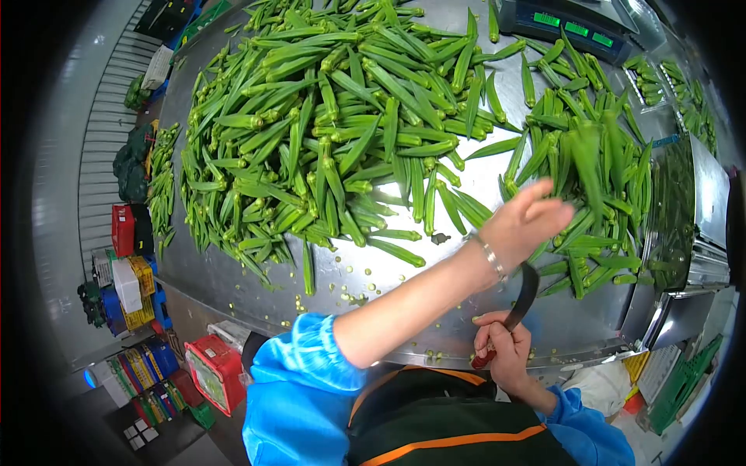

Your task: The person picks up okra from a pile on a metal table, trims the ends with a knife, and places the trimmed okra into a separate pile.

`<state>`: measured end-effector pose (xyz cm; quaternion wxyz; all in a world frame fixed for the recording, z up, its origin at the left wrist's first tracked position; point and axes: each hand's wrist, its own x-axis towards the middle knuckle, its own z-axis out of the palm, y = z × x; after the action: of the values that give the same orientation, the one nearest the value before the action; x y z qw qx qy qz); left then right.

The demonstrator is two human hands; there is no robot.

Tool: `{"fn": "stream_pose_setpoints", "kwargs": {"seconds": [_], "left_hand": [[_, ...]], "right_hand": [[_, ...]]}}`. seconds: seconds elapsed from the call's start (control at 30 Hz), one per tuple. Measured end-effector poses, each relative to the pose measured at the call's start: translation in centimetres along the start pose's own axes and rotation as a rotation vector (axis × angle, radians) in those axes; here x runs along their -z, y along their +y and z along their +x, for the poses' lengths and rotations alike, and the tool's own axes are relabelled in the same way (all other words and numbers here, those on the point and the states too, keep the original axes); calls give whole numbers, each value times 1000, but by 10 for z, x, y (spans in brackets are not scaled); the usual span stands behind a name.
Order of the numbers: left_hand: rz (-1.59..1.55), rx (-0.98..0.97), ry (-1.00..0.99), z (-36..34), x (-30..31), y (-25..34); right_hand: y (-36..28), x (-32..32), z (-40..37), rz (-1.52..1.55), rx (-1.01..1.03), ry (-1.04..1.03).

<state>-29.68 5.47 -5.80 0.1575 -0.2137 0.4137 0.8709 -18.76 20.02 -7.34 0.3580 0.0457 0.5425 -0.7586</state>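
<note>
My left hand (pixel 527 217), with a bracelet at the wrist, reaches across to the pile of okra on the right (pixel 556 144). Its fingers are apart and it appears to hold nothing. Just beyond the fingertips, a motion-blurred okra pod (pixel 588 167) is in the air or over that pile. Close to my body at the table edge, my right hand (pixel 505 349) is closed around the red handle of a knife (pixel 525 295). The dark, curved blade points up and away from me. A much larger okra heap (pixel 311 132) covers the left and middle of the metal table (pixel 373 307).
Small cut okra ends (pixel 353 297) are scattered near the table's front. A scale with green displays (pixel 575 29) stands at the back right. Metal trays (pixel 711 194) line the right side. A red crate (pixel 214 374) and stacked crates (pixel 144 373) stand at the lower left.
</note>
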Motion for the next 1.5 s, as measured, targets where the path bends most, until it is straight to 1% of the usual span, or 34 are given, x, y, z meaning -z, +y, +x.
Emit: {"fn": "stream_pose_setpoints", "kwargs": {"seconds": [0.03,0.1,0.13,0.17,0.2,0.23,0.27,0.3,0.33,0.4,0.43,0.47,0.53,0.6,0.67,0.8,0.83,0.87,0.93,1.0,1.03,1.07,1.1,1.13,1.17,1.2,1.23,1.27,1.3,1.33,1.37,1.4,1.47,1.5], "left_hand": [[174,-46,-96,-3,9,0],[643,-47,14,-9,52,15],[542,-102,95,-14,84,25],[349,-51,294,-17,100,44],[122,-87,353,-27,111,61],[206,-142,483,-33,132,72],[475,-274,570,-41,137,78],[832,-431,608,-40,146,79],[1133,-505,670,-36,150,82],[1883,-534,792,-27,140,85],[1953,-447,739,-21,146,83],[2037,-475,639,-18,156,80],[2082,-618,541,-23,151,73],[2092,-684,448,-46,127,60],[2062,-889,233,-66,126,38],[2118,-626,71,-84,146,2],[2122,-620,75,-86,151,-3],[2121,-582,124,-86,150,-8],[2115,-532,175,-84,141,-18],[1976,-395,417,-76,129,-23],[1961,-344,467,-72,132,-26],[1881,-357,520,-68,139,-31],[1645,-236,586,-67,140,-31],[1405,-126,641,-68,141,-30],[1409,-121,651,-74,142,-30],[942,-82,610,-83,141,-29],[476,-46,551,-90,140,-29],[476,-44,558,-97,135,-28],[268,-20,481,-104,128,-26],[60,2,403,-109,125,-26],[-49,35,339,-112,127,-27],[-51,31,352,-114,126,-28],[-10,-96,294,-116,117,-32],[17,-106,298,-117,113,-29]], "right_hand": [[0,-1,2,6,2,1],[1,-2,4,-146,-153,-25],[5,0,4,-80,-191,-15],[7,2,5,-71,-185,-20],[9,4,6,-64,-180,-27],[12,7,7,-24,-146,-42],[12,8,10,-30,-137,-13],[11,9,13,-4,-151,-11],[10,9,16,23,-167,-15],[5,6,26,64,-143,-27],[0,2,31,71,-137,-48],[-4,-1,34,80,-133,-73],[-7,-1,35,68,-153,-69],[-6,4,36,64,-137,-22],[2,12,41,43,-136,16],[-3,10,50,-20,-174,68],[-6,9,53,-3,-160,92],[-5,9,55,-2,-165,89],[0,15,62,-17,-91,238],[-5,23,74,-108,-118,370],[-4,28,81,-178,-72,340],[-3,31,90,-245,-25,307],[-7,31,99,-242,-29,293],[-13,30,107,-518,141,250],[-17,28,114,-789,314,204],[-17,26,121,-783,312,199],[-16,25,128,-886,308,183],[-13,24,134,-990,304,166],[-8,25,138,-1117,303,177],[-7,25,139,-1115,301,167],[-6,22,140,-1182,201,182],[-6,20,140,-1249,103,194],[-3,22,138,-1183,122,206],[-1,27,137,-1176,140,218]]}}
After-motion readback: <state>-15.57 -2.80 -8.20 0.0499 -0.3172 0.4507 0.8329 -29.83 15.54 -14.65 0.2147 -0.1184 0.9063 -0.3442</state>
